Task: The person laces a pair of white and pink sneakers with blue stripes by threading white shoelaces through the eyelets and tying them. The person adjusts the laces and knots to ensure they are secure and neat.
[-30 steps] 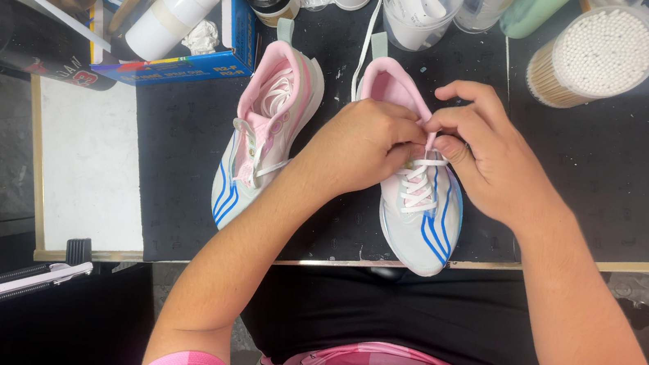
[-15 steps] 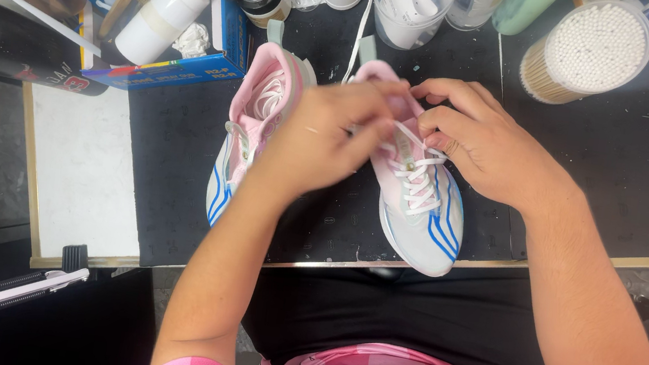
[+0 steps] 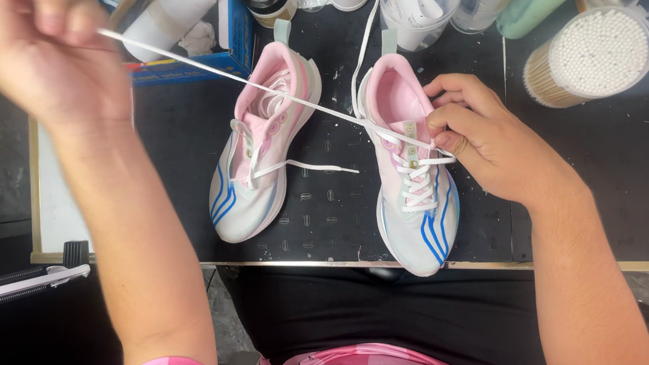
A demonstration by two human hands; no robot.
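Head view shows us two pink-and-white sneakers with blue side stripes standing side by side, toes toward the bottom of the frame, on a black perforated mat at centre. We note the right hand resting on the right-hand sneaker, its fingers pressed together and pinching the white shoelace at the upper eyelets, just below the tongue. From that pinch the lace runs taut, up and to the left across the frame, passing over the opening of the left-hand sneaker without visibly touching it, and ends at the left hand in the upper left. That hand is raised well clear of the mat, blurred, with fingers curled shut around the lace end. We record the lower rows of the right-hand sneaker as already laced in white crossings. A second loose lace end lies on the mat between the two sneakers, leading out of the left-hand one.

Along the top edge we find a white squeeze bottle lying in a blue box at upper left, a clear plastic cup at top centre, and a round tub of cotton swabs at upper right. The mat's near edge sits against a pale wooden strip.
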